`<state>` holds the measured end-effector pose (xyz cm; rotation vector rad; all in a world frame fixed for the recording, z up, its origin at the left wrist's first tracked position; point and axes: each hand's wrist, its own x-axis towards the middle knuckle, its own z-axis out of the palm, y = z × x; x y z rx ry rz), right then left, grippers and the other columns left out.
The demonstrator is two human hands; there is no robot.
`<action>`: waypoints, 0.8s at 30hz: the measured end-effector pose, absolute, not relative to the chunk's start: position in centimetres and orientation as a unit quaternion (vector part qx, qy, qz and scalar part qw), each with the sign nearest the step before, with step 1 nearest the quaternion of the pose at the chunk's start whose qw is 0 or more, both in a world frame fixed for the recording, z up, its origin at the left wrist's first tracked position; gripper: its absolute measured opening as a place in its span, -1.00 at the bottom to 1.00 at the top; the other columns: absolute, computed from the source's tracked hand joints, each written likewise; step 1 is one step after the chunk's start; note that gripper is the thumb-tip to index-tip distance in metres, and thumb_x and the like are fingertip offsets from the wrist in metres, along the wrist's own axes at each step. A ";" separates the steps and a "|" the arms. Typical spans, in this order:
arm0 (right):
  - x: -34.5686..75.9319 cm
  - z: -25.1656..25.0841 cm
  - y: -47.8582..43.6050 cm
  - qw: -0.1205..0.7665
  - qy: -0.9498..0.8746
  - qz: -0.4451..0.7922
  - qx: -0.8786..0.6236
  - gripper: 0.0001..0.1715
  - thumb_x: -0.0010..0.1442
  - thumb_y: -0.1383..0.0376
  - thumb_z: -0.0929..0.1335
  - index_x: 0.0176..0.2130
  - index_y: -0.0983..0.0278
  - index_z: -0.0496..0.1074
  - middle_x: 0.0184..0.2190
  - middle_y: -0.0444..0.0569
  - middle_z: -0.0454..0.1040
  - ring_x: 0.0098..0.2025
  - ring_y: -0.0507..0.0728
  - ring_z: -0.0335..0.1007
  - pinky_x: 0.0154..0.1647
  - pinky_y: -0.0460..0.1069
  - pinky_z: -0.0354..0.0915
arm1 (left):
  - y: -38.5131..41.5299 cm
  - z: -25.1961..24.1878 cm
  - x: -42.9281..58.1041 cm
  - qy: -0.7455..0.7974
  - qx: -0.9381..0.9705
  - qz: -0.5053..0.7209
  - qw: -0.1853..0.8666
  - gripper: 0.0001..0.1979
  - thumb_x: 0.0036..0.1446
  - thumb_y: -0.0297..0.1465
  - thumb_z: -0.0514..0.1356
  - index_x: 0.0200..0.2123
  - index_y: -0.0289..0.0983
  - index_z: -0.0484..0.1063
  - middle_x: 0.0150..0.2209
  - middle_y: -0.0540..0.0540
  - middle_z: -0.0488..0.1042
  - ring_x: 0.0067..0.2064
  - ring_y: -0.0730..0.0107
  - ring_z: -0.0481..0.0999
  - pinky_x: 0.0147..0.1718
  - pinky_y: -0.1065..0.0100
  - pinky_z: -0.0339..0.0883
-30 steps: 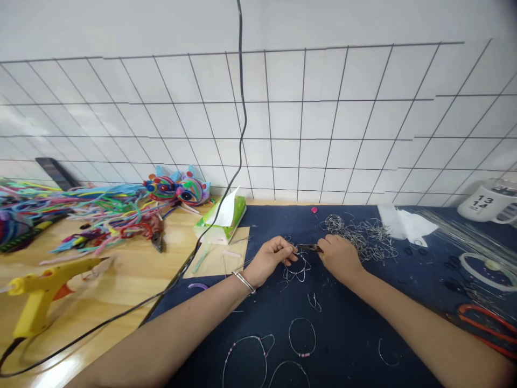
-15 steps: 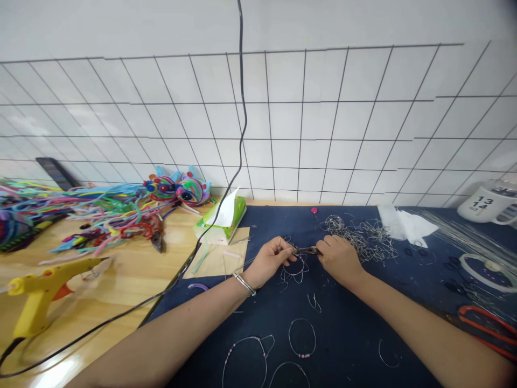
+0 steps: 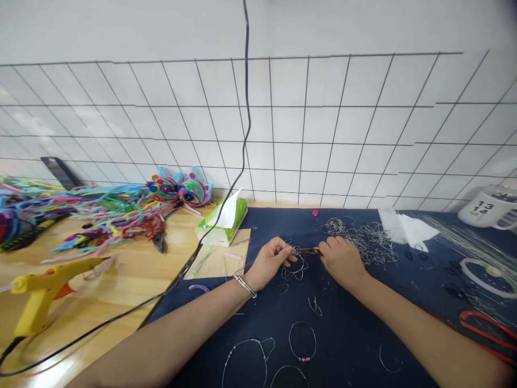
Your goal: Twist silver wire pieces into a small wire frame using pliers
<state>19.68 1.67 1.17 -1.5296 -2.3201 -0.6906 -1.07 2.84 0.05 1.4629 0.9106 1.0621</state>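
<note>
My left hand [image 3: 270,262] pinches the top of a small looped wire flower [image 3: 294,268] that rests on the dark blue mat [image 3: 347,334]. My right hand [image 3: 341,260] is closed round small pliers [image 3: 310,250], whose tips meet the wire right beside my left fingers. A silver bangle sits on my left wrist. A tangle of thin silver wire [image 3: 365,240] lies just behind my right hand.
Wire rings with pink beads [image 3: 302,340] lie near me on the mat. A yellow glue gun [image 3: 42,288] and a black cable [image 3: 194,258] cross the wooden table at left, with coloured pipe cleaners [image 3: 105,213] and a green tissue pack [image 3: 222,221] behind. A white mug [image 3: 487,207] and red-handled scissors [image 3: 488,328] sit at right.
Both hands stay together on the wire flower, which has shifted slightly. The view has tipped a little, so everything sits lower in frame.
</note>
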 end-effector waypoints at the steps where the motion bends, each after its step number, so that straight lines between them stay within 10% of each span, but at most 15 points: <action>1: 19.7 1.2 1.7 0.138 -0.803 -0.239 -0.529 -0.79 0.13 0.32 0.18 -0.46 0.28 0.32 -0.50 -0.02 0.26 -0.37 0.08 0.08 -0.33 -0.03 -0.08 | 2.8 0.1 -1.1 0.380 0.612 0.444 0.533 -0.77 0.08 -0.24 0.07 -0.37 -0.33 0.28 -0.44 -0.10 0.46 -0.43 0.47 0.44 -0.45 0.42 0.29; 24: 19.8 1.4 1.8 0.152 -0.795 -0.276 -0.518 -0.70 0.19 0.30 0.14 -0.50 0.29 0.29 -0.55 -0.03 0.23 -0.40 0.07 0.03 -0.35 -0.02 -0.13 | 2.7 0.0 -0.9 0.352 0.589 0.439 0.580 -0.77 0.06 -0.26 0.09 -0.37 -0.35 0.27 -0.40 -0.13 0.46 -0.37 0.40 0.47 -0.43 0.39 0.31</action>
